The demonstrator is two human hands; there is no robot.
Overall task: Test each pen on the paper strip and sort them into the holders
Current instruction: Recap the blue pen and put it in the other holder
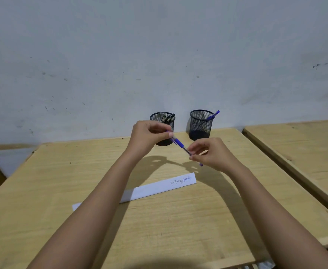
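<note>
Above table (178, 220), both hands' fingers (193, 154) hold pen (179, 143) diagonally.

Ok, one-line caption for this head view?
Both hands hold a blue pen above the scribbled paper strip, two mesh holders behind.

left hand (149, 135): raised, fingers pinched | right hand (210, 152): raised, fingers pinched | forearms converging
</note>
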